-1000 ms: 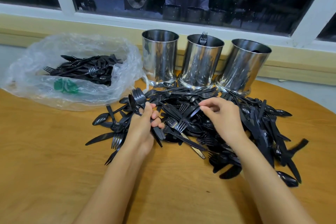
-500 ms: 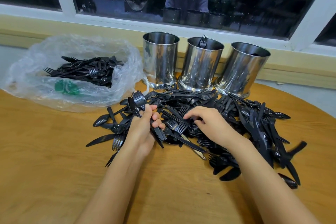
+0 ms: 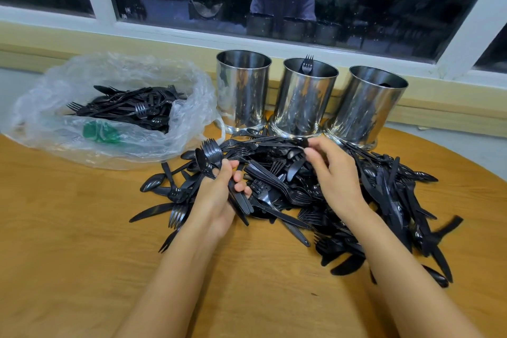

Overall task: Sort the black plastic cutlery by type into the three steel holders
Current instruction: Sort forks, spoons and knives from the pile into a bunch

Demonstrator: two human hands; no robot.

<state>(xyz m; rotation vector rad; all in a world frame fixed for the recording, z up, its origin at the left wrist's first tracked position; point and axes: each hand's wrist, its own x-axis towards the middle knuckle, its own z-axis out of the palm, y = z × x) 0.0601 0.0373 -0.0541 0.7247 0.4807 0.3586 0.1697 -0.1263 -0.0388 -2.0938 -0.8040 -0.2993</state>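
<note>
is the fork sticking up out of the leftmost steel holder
No, the fork pokes above the rim of the middle holder, not the leftmost holder.

Bare worktop (image 3: 68, 255) lies open in front and to the left of the cutlery pile (image 3: 384, 200). The pile runs right up to the feet of the three holders (image 3: 303, 107) (standing close together, mouths open upward), and a plastic bag (image 3: 123, 151) fills the back-left corner.
</note>
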